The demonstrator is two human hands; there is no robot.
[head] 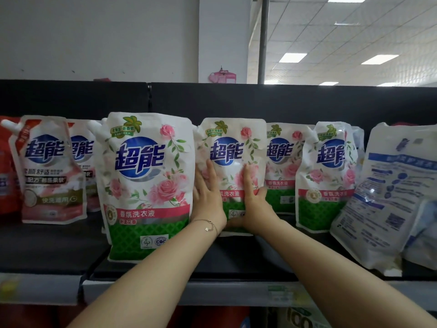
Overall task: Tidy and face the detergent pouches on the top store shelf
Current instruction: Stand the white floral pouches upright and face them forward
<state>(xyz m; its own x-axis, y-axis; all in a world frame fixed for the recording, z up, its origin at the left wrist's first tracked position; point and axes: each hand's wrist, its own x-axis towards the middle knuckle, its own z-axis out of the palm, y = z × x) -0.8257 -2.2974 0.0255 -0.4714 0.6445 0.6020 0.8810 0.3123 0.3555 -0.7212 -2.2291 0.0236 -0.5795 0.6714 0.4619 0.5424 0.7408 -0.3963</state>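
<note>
middle rose pouch [233,143]: white soft-plastic detergent pouch printed with pink roses, a round blue logo and a green base; it stands upright on the top shelf, label forward, set back from the front edge.
left hand [208,192]: flat, fingers straight and pointing up, laid along the left edge of the middle rose pouch; grips nothing.
bracelet [209,227]: thin gold chain on the left wrist.
right hand [254,197]: flat too, fingers straight up over the printed roses on the pouch front, thumb spread to the right; pressing, not gripping.
large rose pouch [149,185]: same rose print, upright, label forward, further forward near the shelf edge; the left hand lies between it and the middle rose pouch.
rear rose pouch [281,162]: same print, behind and right of the middle one, partly hidden.
right rose pouch [327,176]: same print, upright, label forward.
white and blue pouch [383,197]: large soft bag, back panel of small blue print facing out, tilted, at the right end.
pink and white pouches [50,171]: two with the same blue logo, one behind the other, at the left.
top shelf [47,247]: black flat board with a black back panel.
</note>
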